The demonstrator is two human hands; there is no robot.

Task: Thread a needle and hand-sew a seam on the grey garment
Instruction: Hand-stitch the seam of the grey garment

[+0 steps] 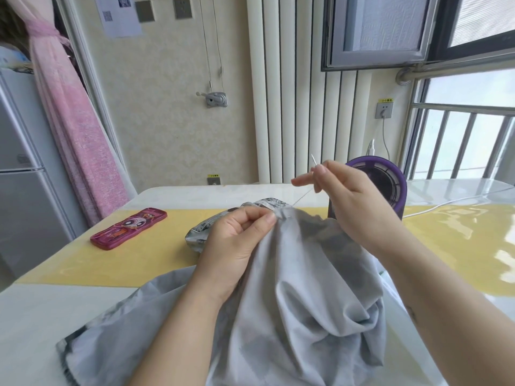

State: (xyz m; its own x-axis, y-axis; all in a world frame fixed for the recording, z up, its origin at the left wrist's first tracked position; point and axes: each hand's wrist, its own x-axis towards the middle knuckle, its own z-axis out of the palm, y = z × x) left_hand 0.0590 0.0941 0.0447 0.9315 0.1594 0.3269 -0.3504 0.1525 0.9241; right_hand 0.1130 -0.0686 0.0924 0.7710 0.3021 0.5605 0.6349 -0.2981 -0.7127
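Holding the grey garment point(292, 288) up near the middle of the view, the left hand point(239, 235) pinches a bunched edge of the cloth btw thumb and first finger. Its other fingers are curled in. The right hand point(345, 196) is higher, a bit to the right and farther off. It pinches the needle point(314, 160) btw thumb and fingers, w/ the first finger sticking out to the left. The needle is thin and shiny and points up. A thin thread point(302, 196) runs from the right hand down and left to the cloth edge, just by the left thumb. It looks pulled straight.

The rest of the garment hangs in big soft folds btw both arms. It spreads over the near part of the tabletop point(41, 330), out to the near left too. A bit of cloth point(200, 232) w/ a grey and black print pokes out on the far side of the left hand. Can't tell if it is part of the garment.

A yellow mat point(125, 263) lies across the tabletop. On its left part lies a pink case point(128, 228) w/ a cartoon face. Behind the right hand stands a round purple thing point(387, 179), prob. a small fan. A white cable point(446, 203) runs across the tabletop on the right. At the far left stand a grey fridge point(25, 162) and a pink curtain point(75, 135).
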